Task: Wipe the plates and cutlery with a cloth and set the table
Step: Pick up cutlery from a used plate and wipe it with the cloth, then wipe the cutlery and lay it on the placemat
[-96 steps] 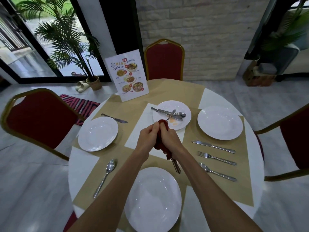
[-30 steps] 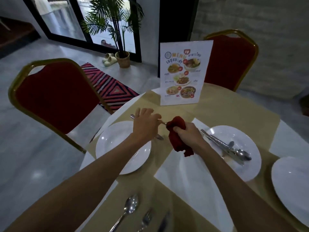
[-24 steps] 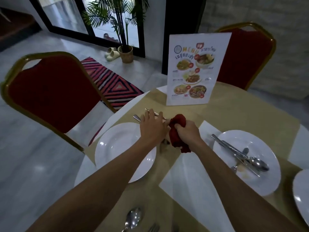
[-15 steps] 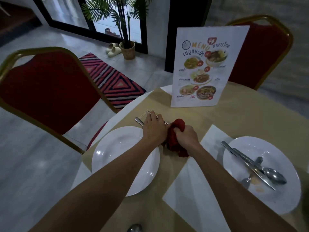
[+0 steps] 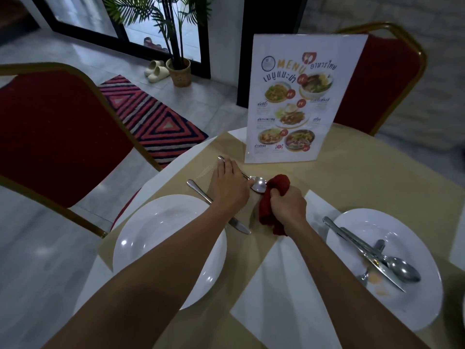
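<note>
Head view is showing your left hand (image 5: 230,188) lying over the spoon (image 5: 259,185) just in front of the menu (image 5: 299,96), fingers nearly straight along its handle. Your right hand (image 5: 288,204) is clenching the cloth (image 5: 278,183) beside the bowl. Light, stiff, slick steel: you're likely wanting the handle, while the cloth is bunching softly.

White round table (image 5: 157,181) — tan placemats (image 5: 357,187), plates (image 5: 161,238) atop

Single wide-angle head view, forward and down, close above the table (image 5: 377,172).
</note>
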Demonstrator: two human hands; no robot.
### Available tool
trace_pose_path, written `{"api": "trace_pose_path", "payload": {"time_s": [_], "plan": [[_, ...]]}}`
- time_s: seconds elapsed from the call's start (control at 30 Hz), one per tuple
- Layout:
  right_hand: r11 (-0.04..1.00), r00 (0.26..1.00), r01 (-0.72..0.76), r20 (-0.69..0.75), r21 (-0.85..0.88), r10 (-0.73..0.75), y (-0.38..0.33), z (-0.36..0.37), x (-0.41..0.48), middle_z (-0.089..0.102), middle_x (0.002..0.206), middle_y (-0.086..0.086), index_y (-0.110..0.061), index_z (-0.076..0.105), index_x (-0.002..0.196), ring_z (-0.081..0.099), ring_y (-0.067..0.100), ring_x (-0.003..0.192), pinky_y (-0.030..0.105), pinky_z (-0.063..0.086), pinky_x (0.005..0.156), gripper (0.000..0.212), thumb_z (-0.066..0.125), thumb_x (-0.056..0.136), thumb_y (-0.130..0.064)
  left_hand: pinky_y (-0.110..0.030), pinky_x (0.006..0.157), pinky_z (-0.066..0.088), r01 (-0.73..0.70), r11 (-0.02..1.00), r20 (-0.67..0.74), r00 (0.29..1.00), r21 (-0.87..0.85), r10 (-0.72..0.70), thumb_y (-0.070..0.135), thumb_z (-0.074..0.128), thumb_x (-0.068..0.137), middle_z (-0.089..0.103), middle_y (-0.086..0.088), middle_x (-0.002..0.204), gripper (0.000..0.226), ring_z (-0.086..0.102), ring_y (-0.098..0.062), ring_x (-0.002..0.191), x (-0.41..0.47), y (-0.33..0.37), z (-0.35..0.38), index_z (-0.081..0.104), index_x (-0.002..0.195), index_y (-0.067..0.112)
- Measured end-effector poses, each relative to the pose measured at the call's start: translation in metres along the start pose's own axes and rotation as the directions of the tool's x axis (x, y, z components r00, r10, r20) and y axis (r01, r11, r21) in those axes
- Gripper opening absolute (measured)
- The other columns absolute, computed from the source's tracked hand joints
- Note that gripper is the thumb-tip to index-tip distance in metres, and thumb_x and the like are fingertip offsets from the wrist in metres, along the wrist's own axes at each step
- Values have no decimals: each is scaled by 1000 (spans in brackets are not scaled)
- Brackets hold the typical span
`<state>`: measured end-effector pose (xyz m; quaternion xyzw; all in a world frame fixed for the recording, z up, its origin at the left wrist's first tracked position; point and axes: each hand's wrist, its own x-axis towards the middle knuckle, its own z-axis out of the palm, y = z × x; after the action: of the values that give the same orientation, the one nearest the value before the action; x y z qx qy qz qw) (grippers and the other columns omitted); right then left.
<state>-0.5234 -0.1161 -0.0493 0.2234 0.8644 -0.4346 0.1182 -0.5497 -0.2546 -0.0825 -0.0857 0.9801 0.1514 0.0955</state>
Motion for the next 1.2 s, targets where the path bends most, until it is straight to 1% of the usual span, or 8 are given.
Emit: {"api": "trace_pose_path", "payload": {"time_s": [0.27,0.47,0.63,0.77,0.9,0.97,1.03,1.2], "plan": [[1000,1000,10,24,4,-10,-4,6,0,64,100,7,-2,59,124,58,21,85,29,42,70,31,49,104,-25,-42,125,6,-31,993,-38,999,-116,27,54,38,101,5,-18,165,85,-2,-30,154,7,5,-5,5,156,-2],[1000,999,1,33,26,-1,-11,1,-5,64,107,10,-3,58,125,56,22,89,31,43,75,32,49,104,-25,-41,125,5,-47,990,-62,997,-130,39,54,39,101,7,-16,166,83,-2,-29,154,13,5,-6,7,156,1],[997,1000,-29,-4,68,29,-11,-13,-17,66,109,11,-7,58,120,64,28,94,45,59,84,28,50,103,-28,-44,125,7,-58,974,-53,997,-219,47,50,45,100,3,-17,166,85,-2,-30,154,12,8,-5,2,157,2],[993,999,1,-44,118,5,-6,-30,-33,65,111,9,-9,57,123,61,23,90,30,53,61,29,49,104,-29,-44,125,8,-39,942,-32,999,-333,30,46,50,100,-3,-14,166,88,-5,-28,154,9,7,-7,-2,156,3],[964,998,-39,-36,265,50,5,-46,-59,67,107,7,-18,56,117,68,27,92,48,63,68,27,54,99,-39,-38,123,15,-2,902,-28,1000,-433,-11,37,53,101,2,-17,165,84,5,-29,153,-10,15,-9,2,156,-1],[932,996,-85,3,351,89,9,-57,-73,65,103,5,-19,56,113,68,24,84,39,59,48,25,59,97,-38,-41,111,40,1,878,-72,997,-479,-41,34,55,98,35,-21,153,68,38,-34,139,-22,21,-9,28,150,0],[898,993,-103,-1,427,114,19,-75,-86,67,104,6,-16,59,112,67,21,83,25,50,36,24,64,96,-34,-36,84,48,-106,869,-187,982,-484,16,32,54,98,63,-16,115,34,60,-33,105,-42,36,-10,57,118,4],[844,975,-135,-80,519,206,62,-121,-106,72,97,6,-15,65,104,70,22,84,18,44,38,21,71,90,-30,-26,67,40,-398,822,-168,917,-407,361,7,58,89,68,-5,73,20,61,-26,70,-101,93,-10,74,79,7]]}}
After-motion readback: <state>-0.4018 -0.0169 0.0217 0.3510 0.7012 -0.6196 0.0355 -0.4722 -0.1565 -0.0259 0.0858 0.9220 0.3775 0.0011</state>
